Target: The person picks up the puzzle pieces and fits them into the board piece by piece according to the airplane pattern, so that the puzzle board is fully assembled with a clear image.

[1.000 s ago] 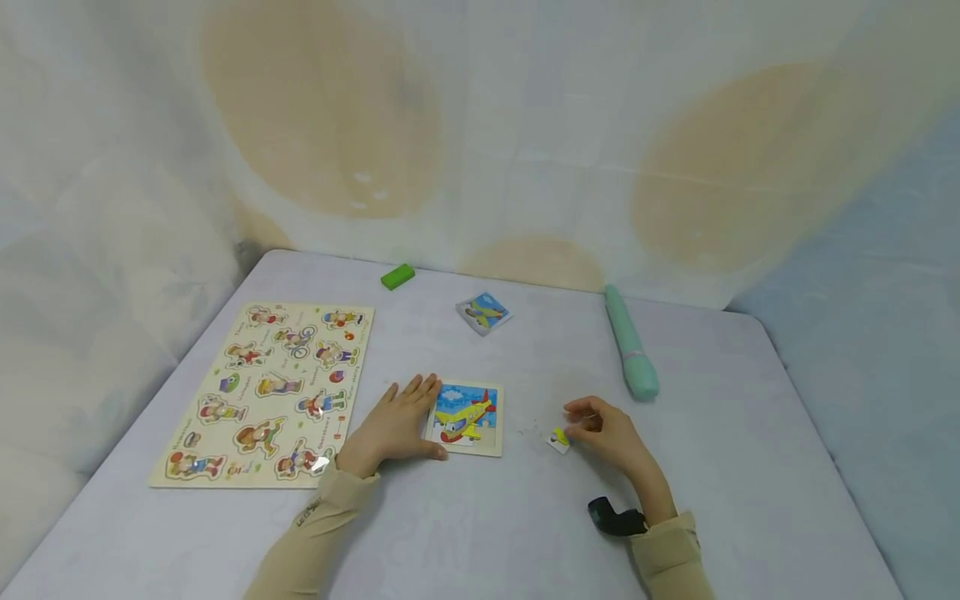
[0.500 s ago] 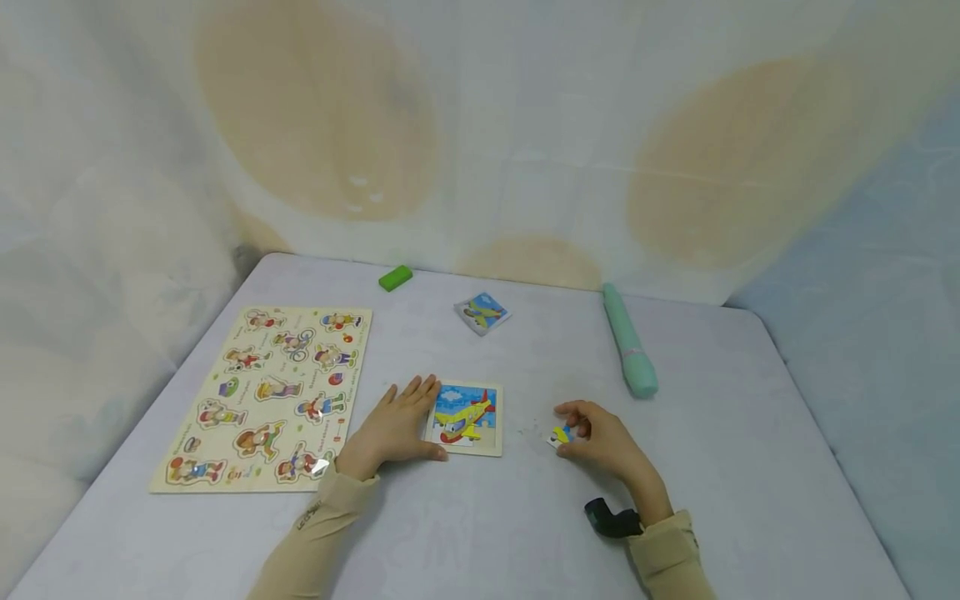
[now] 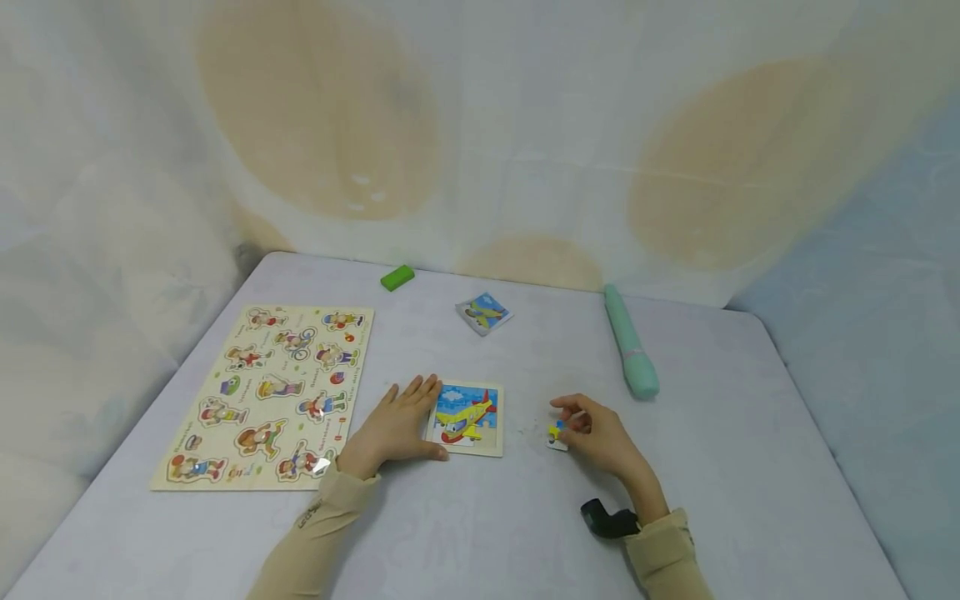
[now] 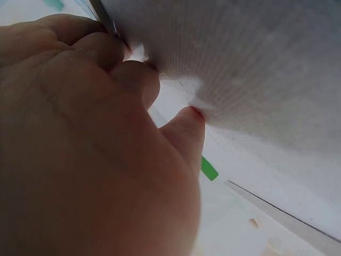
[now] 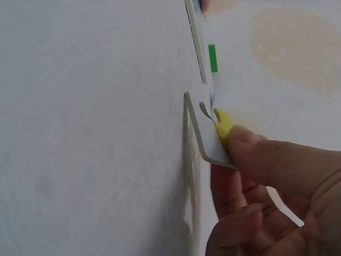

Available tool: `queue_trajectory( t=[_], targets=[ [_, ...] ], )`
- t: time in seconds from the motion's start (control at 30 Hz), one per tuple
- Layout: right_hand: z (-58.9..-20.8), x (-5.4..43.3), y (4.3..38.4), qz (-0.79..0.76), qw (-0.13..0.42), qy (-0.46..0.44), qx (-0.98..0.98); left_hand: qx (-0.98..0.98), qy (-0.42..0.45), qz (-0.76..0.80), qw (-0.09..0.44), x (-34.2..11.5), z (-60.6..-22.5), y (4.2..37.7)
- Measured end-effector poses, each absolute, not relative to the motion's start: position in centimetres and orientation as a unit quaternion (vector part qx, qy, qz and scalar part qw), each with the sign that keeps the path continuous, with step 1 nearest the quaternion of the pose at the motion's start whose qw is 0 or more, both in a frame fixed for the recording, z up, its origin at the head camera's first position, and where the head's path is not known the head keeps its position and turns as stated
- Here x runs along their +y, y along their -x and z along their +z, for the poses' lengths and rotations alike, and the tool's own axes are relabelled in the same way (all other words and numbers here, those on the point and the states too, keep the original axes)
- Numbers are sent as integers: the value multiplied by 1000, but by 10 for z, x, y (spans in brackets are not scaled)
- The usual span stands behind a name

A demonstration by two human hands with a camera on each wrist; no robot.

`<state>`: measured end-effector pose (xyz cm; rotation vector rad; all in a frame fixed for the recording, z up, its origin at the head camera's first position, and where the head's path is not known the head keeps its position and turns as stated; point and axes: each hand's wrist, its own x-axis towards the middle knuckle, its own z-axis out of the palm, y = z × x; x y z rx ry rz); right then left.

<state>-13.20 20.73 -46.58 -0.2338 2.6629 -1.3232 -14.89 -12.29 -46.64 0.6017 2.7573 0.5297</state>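
Observation:
In the head view a small wooden jigsaw puzzle (image 3: 467, 412) with a yellow airplane lies on the table. A bare patch shows at its lower right. My left hand (image 3: 392, 429) rests along the puzzle's left side, fingers stretched out and thumb at the lower left corner. To the right of the puzzle, my right hand (image 3: 603, 435) holds a jigsaw piece (image 3: 555, 435) in white, yellow and blue. From the right wrist view, the piece (image 5: 208, 136) is pinched under the thumb and stands tilted, its lower corner right at the tabletop.
On the left lies a large board (image 3: 273, 392) of cartoon figures. A green block (image 3: 397, 277) and a small airplane picture (image 3: 484, 313) lie toward the back edge. A mint-green folded umbrella (image 3: 632, 350) lies at the right. A black wrist device (image 3: 609, 519) sits by the right cuff.
My right hand has shifted slightly left, its fingers closing on the jigsaw piece, which has turned a little. The left hand and the puzzle have stayed in place.

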Motion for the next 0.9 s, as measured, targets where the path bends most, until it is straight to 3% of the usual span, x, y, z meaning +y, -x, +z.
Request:
queue_trajectory(
  t=[0.53, 0.9],
  targets=[
    [-460, 166, 154, -490, 85, 78, 864, 953, -203, 176, 142, -123, -466, 149],
    [-461, 126, 159, -480, 128, 116, 860, 951, -206, 182, 140, -123, -466, 150]
  ],
)
